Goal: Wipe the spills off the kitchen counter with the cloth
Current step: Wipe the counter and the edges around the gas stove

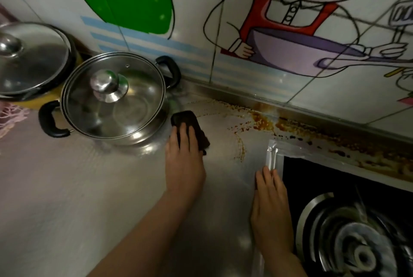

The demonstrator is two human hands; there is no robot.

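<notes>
Cloth: dark, folded small, lying flat on the silver table just right of the nearer pot's base. Left hand: reaching in from below, fingers lying straight on top of the cloth and pressing it down; grip apart, not curling round the cloth. Right hand: resting palm down on the table along the left edge of the hob, fingers straight and close together, grip apart and holding nothing, fingertips touching the foil strip that is framing the hob's corner. Spills: orange-brown crust running along the back of the table where it is meeting the wall, thickest right of the cloth and carrying on behind the hob; a thin curved trail is arcing down towards the foil strip, apart from the cloth. Nearer pot: steel, black handles, glass lid with metal knob sitting on it. Second pot: steel-lidded, standing behind and left, partly out of frame. Burner: round, showing blurred at lower right. Tiled wall: carrying cartoon stickers, a green shape and a figure holding a purple pan. Pink fabric: showing at the left edge
</notes>
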